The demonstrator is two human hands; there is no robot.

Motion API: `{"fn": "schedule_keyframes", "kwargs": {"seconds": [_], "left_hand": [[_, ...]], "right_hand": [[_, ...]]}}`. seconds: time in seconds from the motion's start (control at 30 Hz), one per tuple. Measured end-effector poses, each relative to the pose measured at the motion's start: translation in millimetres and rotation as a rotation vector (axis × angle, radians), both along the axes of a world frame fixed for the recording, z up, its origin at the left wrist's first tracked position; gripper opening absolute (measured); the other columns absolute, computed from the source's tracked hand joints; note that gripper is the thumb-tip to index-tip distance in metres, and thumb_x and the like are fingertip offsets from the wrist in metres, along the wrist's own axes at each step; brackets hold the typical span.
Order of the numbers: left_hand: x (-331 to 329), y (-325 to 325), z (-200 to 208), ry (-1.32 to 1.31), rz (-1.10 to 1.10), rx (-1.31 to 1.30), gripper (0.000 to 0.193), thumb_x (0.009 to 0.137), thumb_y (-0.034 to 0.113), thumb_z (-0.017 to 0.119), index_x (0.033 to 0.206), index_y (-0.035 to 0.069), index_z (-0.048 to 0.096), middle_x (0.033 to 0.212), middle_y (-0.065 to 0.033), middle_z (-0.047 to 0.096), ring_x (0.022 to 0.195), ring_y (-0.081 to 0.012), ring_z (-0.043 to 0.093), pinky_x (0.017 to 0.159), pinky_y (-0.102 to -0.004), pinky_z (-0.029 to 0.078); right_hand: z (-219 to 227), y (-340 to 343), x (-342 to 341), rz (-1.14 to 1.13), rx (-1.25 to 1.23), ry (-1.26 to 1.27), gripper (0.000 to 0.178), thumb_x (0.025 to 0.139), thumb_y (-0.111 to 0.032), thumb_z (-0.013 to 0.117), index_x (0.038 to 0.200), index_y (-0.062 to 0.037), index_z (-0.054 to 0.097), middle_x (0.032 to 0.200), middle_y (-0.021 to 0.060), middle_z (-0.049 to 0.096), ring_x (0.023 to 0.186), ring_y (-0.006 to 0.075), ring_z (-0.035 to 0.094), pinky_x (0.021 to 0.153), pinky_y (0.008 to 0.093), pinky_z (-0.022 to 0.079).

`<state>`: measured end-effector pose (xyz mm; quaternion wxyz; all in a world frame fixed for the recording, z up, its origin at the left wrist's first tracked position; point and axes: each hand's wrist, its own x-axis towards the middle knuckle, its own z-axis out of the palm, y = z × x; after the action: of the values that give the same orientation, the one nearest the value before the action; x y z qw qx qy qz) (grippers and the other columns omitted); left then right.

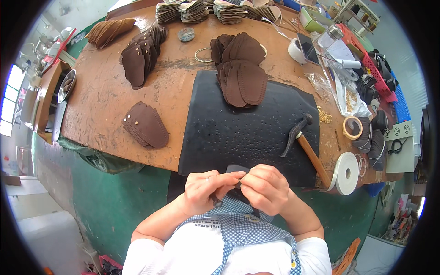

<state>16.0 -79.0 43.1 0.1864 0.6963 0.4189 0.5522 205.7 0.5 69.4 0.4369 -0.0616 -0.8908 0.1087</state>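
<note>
My left hand (204,189) and my right hand (265,189) meet in front of me at the near edge of the bench. Both are closed, thumbs and fingers pinching a small dark piece (236,168) with a rounded end, mostly covered by the fingers. It looks like leather, but its full shape is hidden. Just beyond the hands lies a black punched mat (220,133), pitted with small holes. On its far part rests a stack of brown leather pieces (243,85) with stitching holes along their edges. A hammer (312,158) with a wooden handle lies on the mat's right side.
Brown leather pieces with metal studs (145,126) lie left of the mat, and a longer studded pile (141,57) sits behind them. On the right are a white tape roll (347,173), a tan tape roll (352,127), gold-coloured small parts (324,115) and a phone (307,48).
</note>
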Motion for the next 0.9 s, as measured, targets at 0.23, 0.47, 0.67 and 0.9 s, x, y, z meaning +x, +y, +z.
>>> {"fn": "schedule_keyframes", "kwargs": {"seconds": [0.23, 0.47, 0.67, 0.9], "left_hand": [[0.9, 2.4, 23.1, -0.424, -0.017, -0.62, 0.011, 0.09, 0.0, 0.072, 0.098, -0.004, 0.066, 0.07, -0.0014, 0.066, 0.051, -0.0025, 0.052, 0.045, -0.0177, 0.039], [6.4, 10.9, 8.1, -0.977, 0.058, -1.019, 0.011, 0.092, 0.009, 0.072, 0.097, 0.001, 0.067, 0.068, 0.0046, 0.059, 0.055, -0.0026, 0.047, 0.049, -0.0184, 0.033], [4.1, 16.4, -4.1, -0.933, 0.104, -1.031, 0.01, 0.092, 0.01, 0.073, 0.095, 0.002, 0.068, 0.067, 0.0046, 0.059, 0.055, -0.0032, 0.049, 0.049, -0.0183, 0.033], [3.2, 18.8, -6.9, -0.844, 0.111, -1.026, 0.017, 0.094, 0.015, 0.072, 0.098, -0.001, 0.068, 0.07, 0.0019, 0.063, 0.061, -0.0038, 0.054, 0.056, -0.0191, 0.04]], "right_hand": [[34.4, 17.3, -4.3, -0.005, -1.092, -0.117, 0.035, 0.076, 0.009, 0.078, 0.105, -0.0008, 0.062, 0.089, 0.0083, 0.07, 0.081, 0.0127, 0.069, 0.074, 0.0262, 0.056], [3.9, 38.1, -11.6, 0.031, -1.524, -0.147, 0.029, 0.084, -0.001, 0.077, 0.109, -0.0017, 0.063, 0.095, 0.0048, 0.069, 0.091, 0.0108, 0.066, 0.085, 0.0241, 0.052], [-15.7, 37.9, -12.4, 0.028, -1.54, -0.103, 0.03, 0.083, -0.004, 0.078, 0.109, -0.0022, 0.063, 0.098, 0.0039, 0.068, 0.096, 0.0111, 0.063, 0.088, 0.0255, 0.051], [-17.2, 40.4, -14.0, -0.005, -1.514, -0.157, 0.033, 0.081, -0.005, 0.08, 0.11, -0.0026, 0.063, 0.099, 0.0031, 0.066, 0.096, 0.011, 0.062, 0.089, 0.0262, 0.05]]}}
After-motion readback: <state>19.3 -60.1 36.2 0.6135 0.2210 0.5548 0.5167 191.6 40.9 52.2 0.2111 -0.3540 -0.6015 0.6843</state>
